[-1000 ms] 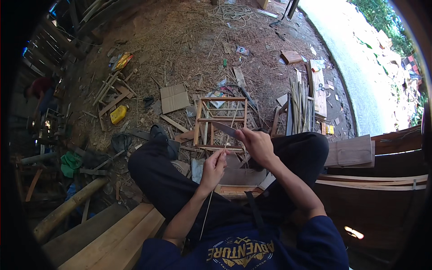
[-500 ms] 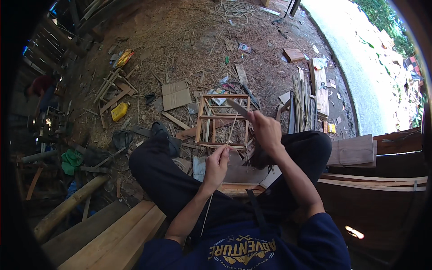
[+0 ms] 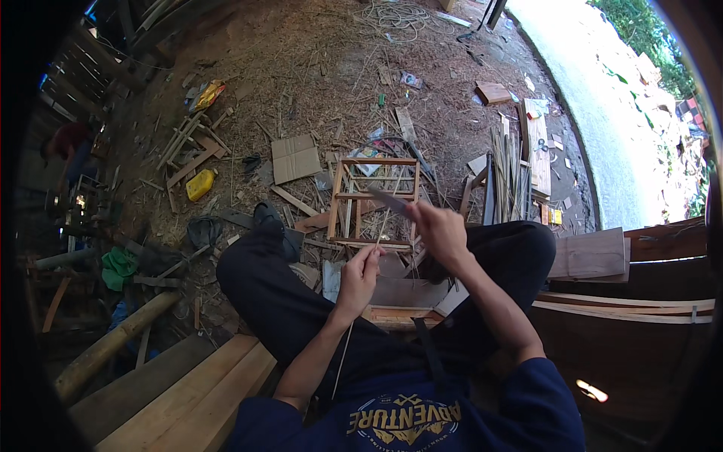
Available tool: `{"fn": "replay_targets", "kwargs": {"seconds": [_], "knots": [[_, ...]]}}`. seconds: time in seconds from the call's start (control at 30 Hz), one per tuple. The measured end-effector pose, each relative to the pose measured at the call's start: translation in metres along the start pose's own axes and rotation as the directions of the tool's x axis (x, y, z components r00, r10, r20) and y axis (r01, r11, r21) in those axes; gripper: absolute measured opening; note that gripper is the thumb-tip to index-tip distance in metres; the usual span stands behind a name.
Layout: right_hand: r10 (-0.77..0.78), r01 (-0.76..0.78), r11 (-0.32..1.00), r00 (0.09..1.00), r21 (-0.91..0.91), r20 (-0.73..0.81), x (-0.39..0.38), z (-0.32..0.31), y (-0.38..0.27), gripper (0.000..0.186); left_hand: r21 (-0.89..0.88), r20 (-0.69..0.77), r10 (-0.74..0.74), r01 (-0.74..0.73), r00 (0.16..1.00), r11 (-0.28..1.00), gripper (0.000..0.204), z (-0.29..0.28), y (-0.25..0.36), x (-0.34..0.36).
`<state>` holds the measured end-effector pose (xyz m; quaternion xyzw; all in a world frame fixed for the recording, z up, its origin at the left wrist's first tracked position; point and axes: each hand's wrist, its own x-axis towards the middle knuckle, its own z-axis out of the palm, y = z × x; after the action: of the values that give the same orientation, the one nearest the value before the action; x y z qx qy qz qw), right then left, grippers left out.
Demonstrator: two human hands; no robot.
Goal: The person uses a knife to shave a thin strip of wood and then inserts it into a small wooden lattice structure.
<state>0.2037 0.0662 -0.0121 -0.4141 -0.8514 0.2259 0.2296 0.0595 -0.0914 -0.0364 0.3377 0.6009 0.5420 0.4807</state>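
Between the fingers of my left hand (image 3: pixel 358 280) is a thin pale strip of split wood or cane (image 3: pixel 344 360); one end trails down over my lap and the other runs up past my fingertips. My right hand (image 3: pixel 442 235) grips a knife (image 3: pixel 389 200) by its handle. The blade points up and left, above my left hand, close to the strip's upper part; whether it touches the strip I cannot tell. Beyond both hands, a small wooden frame (image 3: pixel 336 197) with crossbars stands on the ground, partly behind the knife.
A cardboard piece (image 3: pixel 294 160) and a yellow jug (image 3: pixel 200 185) lie on the littered ground. Thin strips (image 3: pixel 507 177) are bundled at the right near a plank (image 3: pixel 538 143). Boards (image 3: pixel 196 392) lie beside me at lower left. Another person (image 3: pixel 71 151) bends down at far left.
The knife has swung slightly left and down, its blade now tilted flatter. My right hand has shifted a little lower; my left hand is nearly still on the strip.
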Motion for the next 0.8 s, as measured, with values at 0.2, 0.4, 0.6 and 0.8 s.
{"fn": "replay_targets", "kwargs": {"seconds": [0.2,0.4,0.6,0.8], "knots": [[-0.010,0.009,0.999,0.999,0.048,0.032,-0.006,0.007,-0.003,0.031,0.061,-0.009,0.042,-0.041,0.999,0.997,0.025,0.002,-0.001,0.002],[0.189,-0.189,0.982,0.982,0.004,0.011,0.020,-0.010,0.006,0.033,0.042,0.017,0.026,-0.027,1.000,0.999,0.026,0.005,0.001,0.004],[-0.037,0.035,0.998,0.997,0.047,0.062,-0.011,0.014,-0.006,0.033,0.035,-0.003,0.012,-0.012,1.000,0.999,0.027,0.000,-0.006,0.004],[-0.035,0.034,0.999,0.999,0.038,0.028,-0.019,0.023,-0.003,0.034,-0.097,0.049,-0.089,0.093,0.995,0.991,0.027,0.001,0.007,0.004]]}}
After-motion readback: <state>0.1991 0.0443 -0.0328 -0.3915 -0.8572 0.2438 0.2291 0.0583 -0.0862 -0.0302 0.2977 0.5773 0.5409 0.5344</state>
